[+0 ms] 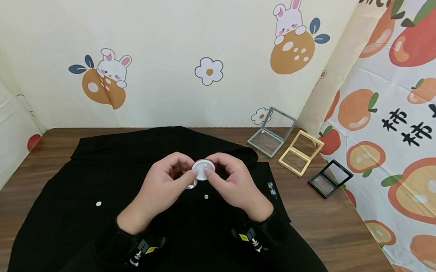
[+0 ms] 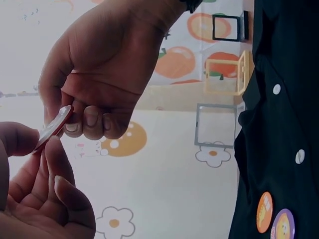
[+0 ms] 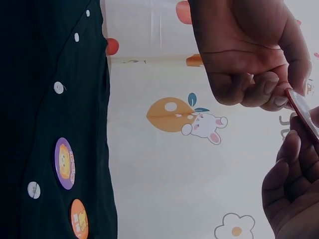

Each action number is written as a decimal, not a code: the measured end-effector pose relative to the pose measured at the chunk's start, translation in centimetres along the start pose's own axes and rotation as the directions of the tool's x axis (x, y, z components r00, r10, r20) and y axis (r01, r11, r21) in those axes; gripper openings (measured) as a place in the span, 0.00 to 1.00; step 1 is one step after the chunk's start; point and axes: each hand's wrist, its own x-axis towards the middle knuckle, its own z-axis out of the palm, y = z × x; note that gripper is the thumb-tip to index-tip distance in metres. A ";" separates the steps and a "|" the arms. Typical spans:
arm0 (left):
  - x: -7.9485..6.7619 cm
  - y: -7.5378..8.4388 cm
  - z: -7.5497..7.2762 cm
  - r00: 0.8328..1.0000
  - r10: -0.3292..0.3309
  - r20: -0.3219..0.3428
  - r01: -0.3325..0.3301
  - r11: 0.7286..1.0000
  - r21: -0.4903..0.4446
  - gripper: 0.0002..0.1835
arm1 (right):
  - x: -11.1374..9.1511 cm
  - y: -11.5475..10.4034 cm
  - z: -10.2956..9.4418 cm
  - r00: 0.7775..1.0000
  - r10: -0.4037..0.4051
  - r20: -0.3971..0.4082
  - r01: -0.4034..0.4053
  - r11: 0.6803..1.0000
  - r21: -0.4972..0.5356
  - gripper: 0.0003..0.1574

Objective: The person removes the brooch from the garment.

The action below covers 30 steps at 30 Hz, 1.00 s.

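Note:
A round badge [image 1: 204, 170] is held up between both hands, its pale back facing the head camera and a red rim showing. My left hand [image 1: 164, 184] pinches its left edge; my right hand [image 1: 234, 179] pinches the opposite edge, thumb on the back. Beneath them a black shirt [image 1: 110, 169] lies spread out, with white buttons [image 1: 98, 203] down its front. On the shirt, the right wrist view shows a purple-rimmed badge [image 3: 65, 163] and an orange badge [image 3: 79, 219]. In the head view the hands mostly hide these two.
To the right of the shirt, a grey frame [image 1: 267, 143], a yellow frame [image 1: 293, 149] and a black frame [image 1: 324, 187] stand opened on the wooden table [image 1: 346, 232]. A printed curtain [image 1: 169, 84] closes off the back, and another [image 1: 423, 138] the right side.

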 end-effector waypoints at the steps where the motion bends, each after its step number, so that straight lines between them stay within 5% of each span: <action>1: 0.0 0.0 0.0 1.000 0.005 -0.005 -0.005 1.000 0.017 0.03 | 0.0 0.0 0.0 1.000 -0.001 0.002 0.001 1.000 -0.003 0.08; 18: 0.1 -0.1 -0.3 0.999 0.026 -0.022 -0.023 0.992 0.123 0.03 | 0.0 0.3 0.3 1.000 -0.024 0.003 0.024 0.998 -0.049 0.07; 30: 0.1 -0.2 -0.3 1.000 0.018 -0.002 -0.018 0.994 0.108 0.02 | 0.0 0.2 0.3 1.000 -0.022 0.001 0.022 0.997 -0.072 0.04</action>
